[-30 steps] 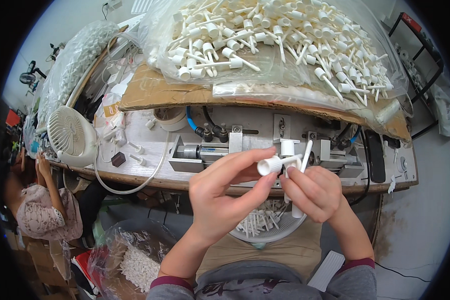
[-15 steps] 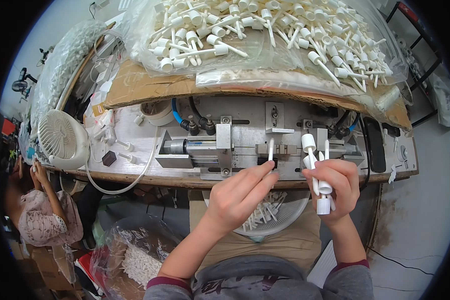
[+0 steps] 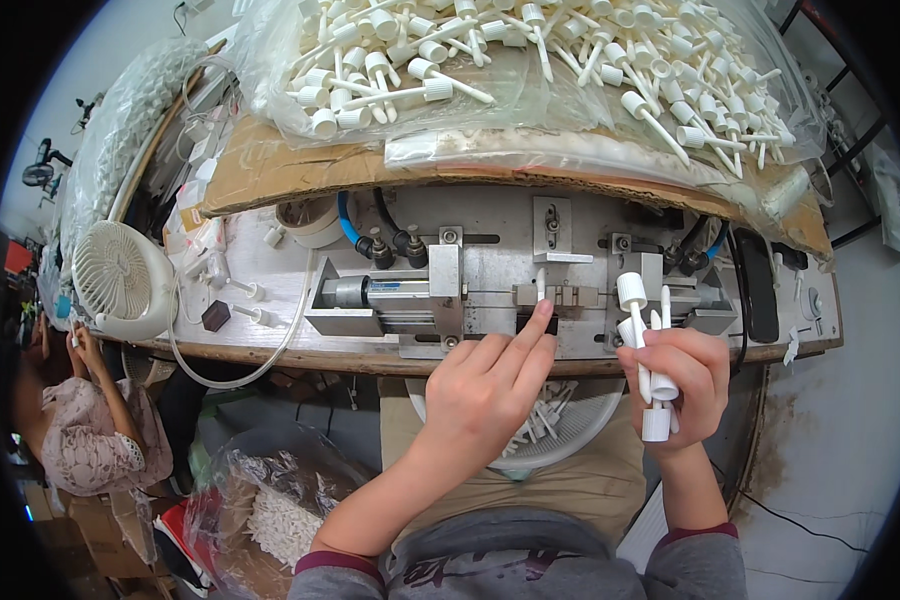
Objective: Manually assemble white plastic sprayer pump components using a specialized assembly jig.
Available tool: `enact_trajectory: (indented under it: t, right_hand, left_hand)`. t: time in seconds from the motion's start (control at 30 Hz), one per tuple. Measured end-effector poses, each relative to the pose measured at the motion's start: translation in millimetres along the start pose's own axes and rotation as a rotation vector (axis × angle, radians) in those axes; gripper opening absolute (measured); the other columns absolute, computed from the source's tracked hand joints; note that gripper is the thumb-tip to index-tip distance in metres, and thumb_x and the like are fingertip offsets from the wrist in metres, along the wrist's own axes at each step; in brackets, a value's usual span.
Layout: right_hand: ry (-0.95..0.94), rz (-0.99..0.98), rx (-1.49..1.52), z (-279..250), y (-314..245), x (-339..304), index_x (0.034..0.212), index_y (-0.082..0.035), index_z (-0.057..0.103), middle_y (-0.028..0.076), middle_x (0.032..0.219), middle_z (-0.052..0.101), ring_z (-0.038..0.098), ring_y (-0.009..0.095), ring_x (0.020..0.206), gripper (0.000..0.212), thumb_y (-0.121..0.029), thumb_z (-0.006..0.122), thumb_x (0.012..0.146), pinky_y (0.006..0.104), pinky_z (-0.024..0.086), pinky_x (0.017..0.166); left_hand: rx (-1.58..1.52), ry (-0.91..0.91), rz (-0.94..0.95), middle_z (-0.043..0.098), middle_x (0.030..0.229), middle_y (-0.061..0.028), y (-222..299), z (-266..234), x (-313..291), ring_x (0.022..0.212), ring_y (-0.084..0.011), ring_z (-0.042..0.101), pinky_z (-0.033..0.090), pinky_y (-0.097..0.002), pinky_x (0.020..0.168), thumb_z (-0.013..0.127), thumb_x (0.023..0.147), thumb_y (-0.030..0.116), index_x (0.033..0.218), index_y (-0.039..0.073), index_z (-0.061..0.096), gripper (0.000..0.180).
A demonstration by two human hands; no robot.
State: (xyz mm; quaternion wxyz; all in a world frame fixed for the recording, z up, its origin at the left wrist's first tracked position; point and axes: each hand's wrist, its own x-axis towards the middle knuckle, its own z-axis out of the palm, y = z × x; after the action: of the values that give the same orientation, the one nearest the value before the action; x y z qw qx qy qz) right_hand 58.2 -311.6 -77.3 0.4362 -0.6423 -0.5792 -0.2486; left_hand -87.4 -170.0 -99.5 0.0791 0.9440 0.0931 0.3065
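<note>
My left hand (image 3: 485, 390) reaches over the front of a metal clamping fixture (image 3: 570, 297). Its index finger is stretched out, the tip resting on a short white stick (image 3: 541, 284) that lies at the fixture's middle blocks. The thumb is hidden. My right hand (image 3: 685, 385) is closed around several white applicator caps, ribbed caps with thin stems; one cap (image 3: 631, 290) points up above the fingers and another (image 3: 656, 423) hangs below them. Between my forearms, a white mesh basket (image 3: 580, 440) on my lap holds more white sticks, partly covered by my left hand.
A pile of white applicator caps (image 3: 660, 70) lies on plastic over a cardboard sheet (image 3: 300, 170) behind the fixture. A pneumatic cylinder (image 3: 395, 295), a fan (image 3: 120, 280) and a phone (image 3: 755, 290) are on the bench. A bag of white pieces (image 3: 280, 520) stands lower left; a co-worker (image 3: 100, 420) sits at left.
My left index fingertip has slid forward along the white stick, covering more of it. My right hand, still holding the applicator caps, has shifted slightly right and down.
</note>
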Motion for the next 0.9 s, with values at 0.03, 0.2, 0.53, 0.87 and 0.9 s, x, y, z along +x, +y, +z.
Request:
enact_trajectory:
  t: [0.03, 0.2, 0.53, 0.87, 0.9]
  right_hand:
    - [0.001, -0.004, -0.005, 0.1, 0.2, 0.4, 0.103, -0.008, 0.068, 0.008, 0.098, 0.064, 0.064, 0.019, 0.08, 0.039, -0.001, 0.087, 0.069, 0.0297, 0.053, 0.063]
    - [-0.002, -0.017, 0.005, -0.9, 0.8, 0.9, 0.103, -0.007, 0.068, 0.009, 0.1, 0.062, 0.064, 0.019, 0.078, 0.039, -0.001, 0.087, 0.069, 0.0292, 0.052, 0.06]
    - [-0.007, 0.002, 0.06, -5.7, -2.7, -0.9, 0.104, -0.006, 0.069, 0.009, 0.102, 0.061, 0.063, 0.017, 0.074, 0.038, 0.001, 0.086, 0.07, 0.0287, 0.051, 0.057]
    - [-0.069, -0.239, -0.078, -3.8, 2.2, -8.0, 0.104, 0.0, 0.071, 0.011, 0.099, 0.065, 0.061, 0.019, 0.063, 0.034, -0.008, 0.076, 0.071, 0.0292, 0.049, 0.051]
    - [-0.085, -0.236, -0.045, -2.4, -0.7, -8.6, 0.103, 0.0, 0.071, 0.011, 0.099, 0.066, 0.062, 0.019, 0.063, 0.033, -0.009, 0.076, 0.071, 0.029, 0.049, 0.052]
  left_hand:
    - [-0.004, -0.031, -0.015, 0.07, 0.125, -0.0077, 1.6, -3.2, 0.3, 0.071, -0.0138, 0.065, 0.049, -0.0275, 0.059, 0.075, 0.074, 0.01, 0.097, 0.006, 0.07, 0.024]
    - [-0.062, -0.087, -0.02, 0.071, 0.123, -0.008, -0.8, -7.0, 1.7, 0.062, -0.0143, 0.065, 0.048, -0.0273, 0.055, 0.077, 0.078, 0.011, 0.1, 0.006, 0.069, 0.025]
    - [-0.123, -0.223, -0.115, 0.072, 0.118, -0.0081, -0.5, -19.9, 10.7, 0.063, -0.02, 0.069, 0.051, -0.0307, 0.054, 0.077, 0.079, 0.009, 0.105, 0.005, 0.067, 0.028]
    - [-0.419, -0.151, -0.154, 0.073, 0.114, -0.0102, -3.7, -24.1, 12.3, 0.067, -0.0184, 0.07, 0.055, -0.0288, 0.058, 0.085, 0.073, 0.013, 0.112, 0.001, 0.068, 0.044]
    - [-0.528, -0.081, -0.137, 0.072, 0.116, -0.0106, -0.8, -24.9, 12.3, 0.071, -0.0187, 0.071, 0.055, -0.0289, 0.061, 0.086, 0.071, 0.014, 0.112, 0.001, 0.068, 0.046]
